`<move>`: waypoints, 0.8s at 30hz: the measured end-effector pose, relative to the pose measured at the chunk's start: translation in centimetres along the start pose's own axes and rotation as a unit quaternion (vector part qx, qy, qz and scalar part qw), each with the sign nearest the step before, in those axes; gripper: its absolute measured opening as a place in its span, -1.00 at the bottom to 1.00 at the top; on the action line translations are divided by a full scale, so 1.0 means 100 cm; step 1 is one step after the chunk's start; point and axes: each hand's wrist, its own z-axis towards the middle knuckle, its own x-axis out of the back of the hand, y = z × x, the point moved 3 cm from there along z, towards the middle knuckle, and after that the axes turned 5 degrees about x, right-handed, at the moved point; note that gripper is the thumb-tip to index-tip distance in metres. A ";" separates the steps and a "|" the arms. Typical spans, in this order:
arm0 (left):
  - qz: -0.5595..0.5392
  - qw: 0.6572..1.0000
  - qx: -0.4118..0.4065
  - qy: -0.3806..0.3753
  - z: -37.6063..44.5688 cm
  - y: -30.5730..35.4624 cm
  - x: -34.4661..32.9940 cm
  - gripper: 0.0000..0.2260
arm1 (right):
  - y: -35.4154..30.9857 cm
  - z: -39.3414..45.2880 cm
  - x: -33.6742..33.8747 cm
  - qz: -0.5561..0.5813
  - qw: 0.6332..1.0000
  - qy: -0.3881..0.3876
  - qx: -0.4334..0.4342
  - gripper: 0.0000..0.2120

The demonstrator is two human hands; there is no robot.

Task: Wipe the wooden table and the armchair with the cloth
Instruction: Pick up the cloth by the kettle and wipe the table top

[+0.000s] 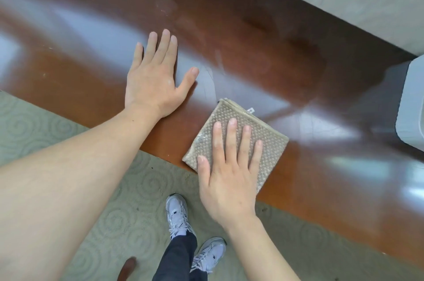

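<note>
The folded beige cloth (238,140) lies flat on the glossy wooden bench (298,62), at its near edge. The right hand (227,172) presses on it palm down, fingers spread, its grip open. The left hand (156,78) rests flat on the bare wood beside it, also open, holding nothing.

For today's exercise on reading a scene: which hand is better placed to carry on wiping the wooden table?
The right hand: it lies flat on the folded cloth near the table's front edge. The left hand rests on bare wood.
</note>
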 end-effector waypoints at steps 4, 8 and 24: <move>-0.004 1.000 -0.004 0.003 -0.001 -0.001 -0.001 -0.26 | -0.032 0.043 0.000 0.006 0.998 0.006 0.057 -0.36; -0.033 0.999 0.000 0.002 -0.001 -0.003 -0.003 -0.31 | -0.009 0.105 0.014 -0.004 0.996 0.012 0.090 -0.33; -0.028 1.000 0.004 0.005 0.003 -0.004 -0.003 -0.28 | 0.058 0.164 0.039 0.005 0.990 0.055 -0.132 -0.20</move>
